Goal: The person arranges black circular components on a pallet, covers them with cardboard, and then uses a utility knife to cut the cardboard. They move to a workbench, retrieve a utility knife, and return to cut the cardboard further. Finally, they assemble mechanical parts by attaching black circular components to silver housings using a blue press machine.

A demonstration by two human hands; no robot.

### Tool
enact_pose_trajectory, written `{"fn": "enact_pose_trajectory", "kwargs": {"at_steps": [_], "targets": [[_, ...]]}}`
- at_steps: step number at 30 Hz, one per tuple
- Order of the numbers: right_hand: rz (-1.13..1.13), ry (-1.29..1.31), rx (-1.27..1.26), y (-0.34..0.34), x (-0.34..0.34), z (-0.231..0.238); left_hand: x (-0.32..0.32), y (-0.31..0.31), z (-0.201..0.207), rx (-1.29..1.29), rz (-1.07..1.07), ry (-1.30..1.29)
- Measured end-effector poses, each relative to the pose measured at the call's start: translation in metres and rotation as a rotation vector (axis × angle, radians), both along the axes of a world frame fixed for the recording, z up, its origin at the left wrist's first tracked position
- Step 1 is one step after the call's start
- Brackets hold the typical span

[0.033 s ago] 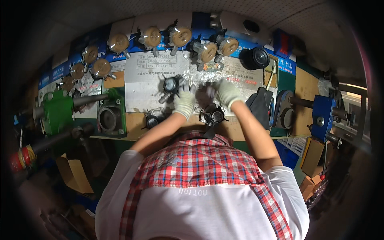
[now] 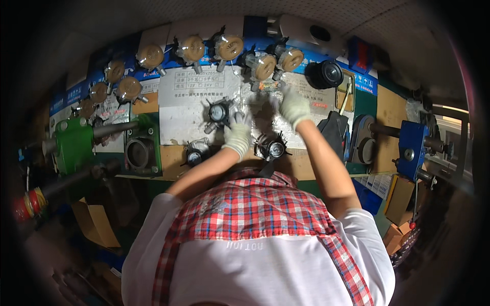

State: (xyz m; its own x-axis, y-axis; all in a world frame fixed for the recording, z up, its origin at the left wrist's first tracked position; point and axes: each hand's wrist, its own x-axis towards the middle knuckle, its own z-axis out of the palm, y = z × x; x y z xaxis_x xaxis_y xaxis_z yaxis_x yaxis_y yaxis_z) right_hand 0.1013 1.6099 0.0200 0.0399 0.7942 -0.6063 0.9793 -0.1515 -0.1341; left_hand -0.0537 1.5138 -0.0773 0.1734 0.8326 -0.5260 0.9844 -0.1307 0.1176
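Observation:
Both my hands wear white knit gloves. My left hand [image 2: 238,133] is low over the white board, its fingers stretched forward and slightly apart, close to the right side of a black round part with a metal pipe stub [image 2: 218,112]. Whether the fingertips touch that part I cannot make out. My right hand [image 2: 295,108] hovers farther right and forward, its fingers smeared by motion, so what they hold, if anything, is unclear. Between my forearms, near the bench edge, sits another black round part with prongs [image 2: 274,149]. A metal-bodied part [image 2: 197,152] rests beside my left forearm.
Several units with clear-wrapped tan discs [image 2: 230,47] line the back and left. A green clamp fixture [image 2: 140,148] stands left, a blue one [image 2: 410,148] right. A black cylinder [image 2: 326,74] and a black pouch-like object [image 2: 333,131] lie right of my hand.
My right hand has moved slightly forward, away from me. My left hand has drawn back a little toward me. The black part beside it has turned slightly.

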Motion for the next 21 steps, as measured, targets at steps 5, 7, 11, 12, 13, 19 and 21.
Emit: {"fn": "enact_pose_trajectory", "kwargs": {"at_steps": [5, 7, 11, 12, 13, 19, 21], "targets": [[-0.287, 0.175, 0.43, 0.116, 0.055, -0.054, 0.022, 0.024, 0.076, -0.597, -0.277, -0.315], [-0.349, 0.148, 0.479, 0.126, 0.051, -0.063, 0.027, 0.072, 0.114, -0.362, -0.061, -0.407], [-0.613, 0.181, 0.555, 0.093, 0.06, -0.059, 0.04, 0.155, 0.04, 0.494, 0.225, -0.3], [-0.659, 0.183, 0.635, 0.084, 0.068, -0.076, 0.039, 0.171, 0.016, 0.437, 0.283, -0.382], [-0.679, 0.203, 0.633, 0.072, 0.063, -0.07, 0.035, 0.184, -0.008, 0.375, 0.353, -0.456], [-0.852, 0.604, 0.886, -0.044, 0.105, -0.105, 0.052, 0.184, -0.019, 0.462, 0.252, -0.646], [-1.16, 1.026, 0.628, -0.08, 0.145, -0.152, 0.074, 0.177, -0.003, 0.451, -0.024, -0.444]]}}
